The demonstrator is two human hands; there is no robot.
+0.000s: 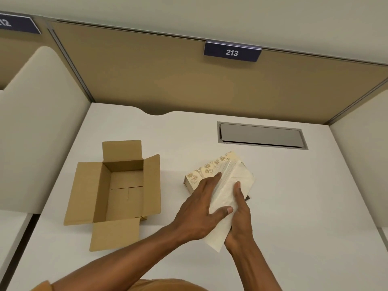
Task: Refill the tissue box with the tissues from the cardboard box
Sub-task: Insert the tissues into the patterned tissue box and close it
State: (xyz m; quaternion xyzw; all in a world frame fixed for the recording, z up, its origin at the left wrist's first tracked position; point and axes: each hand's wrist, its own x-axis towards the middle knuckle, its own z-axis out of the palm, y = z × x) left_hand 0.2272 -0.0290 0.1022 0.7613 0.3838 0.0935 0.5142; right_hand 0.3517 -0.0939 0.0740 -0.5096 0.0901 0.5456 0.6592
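Note:
A stack of white tissues (228,192) lies tilted across the cream tissue box (206,169), which has a gold flower pattern and stands right of centre on the white desk. My left hand (201,211) grips the stack's left side, thumb on top. My right hand (240,217) holds its right edge from below. The stack's near end sticks out past the box toward me. The brown cardboard box (117,192) stands to the left with all flaps open, and I see nothing inside it.
A grey cable hatch (261,135) is set into the desk (304,196) behind the tissue box. Tan partition panels rise at the back, with a sign reading 213 (232,52). White side dividers (39,127) flank the desk left and right.

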